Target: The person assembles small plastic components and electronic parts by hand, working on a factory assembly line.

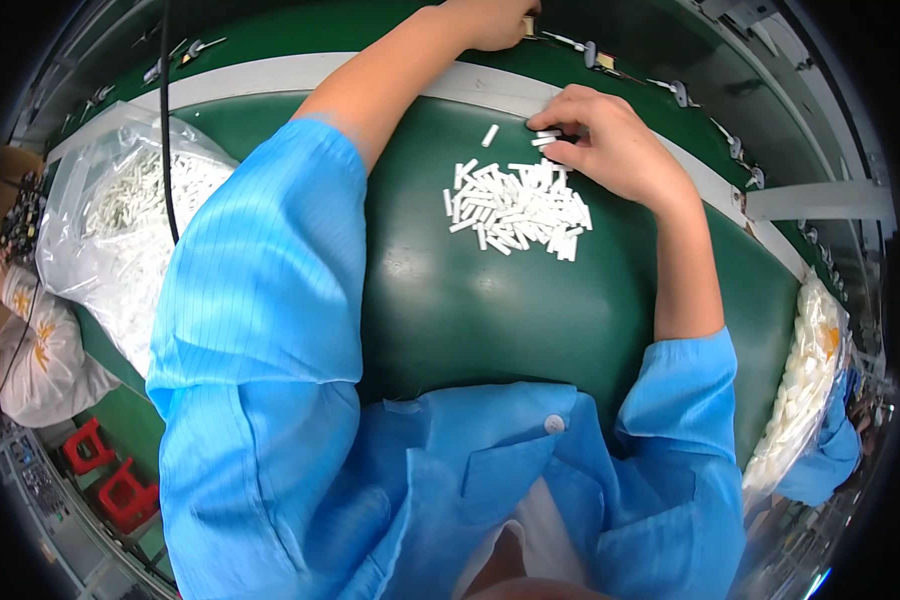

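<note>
Right hand (610, 145) pinches one white piece (546, 137) at the far edge of the pile (515, 208) on the green table (490, 310). Left hand (490, 22) reaches past the table's far edge, fingers curled around a small part (530, 27); grip unclear. Bag (120, 220) at left edge.

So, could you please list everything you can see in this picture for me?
small white pieces: one loose pile, white, middle of the green surface
green surface: one, dark green, in front of the person
white strip: one, along the far edge of the surface
clear bag: one, full of white pieces, at left
second bag: one, white contents, at right
red stools: two, lower left
left hand: reaching to the far edge, grip unclear
right hand: fingers on pieces at the pile's far side
</note>
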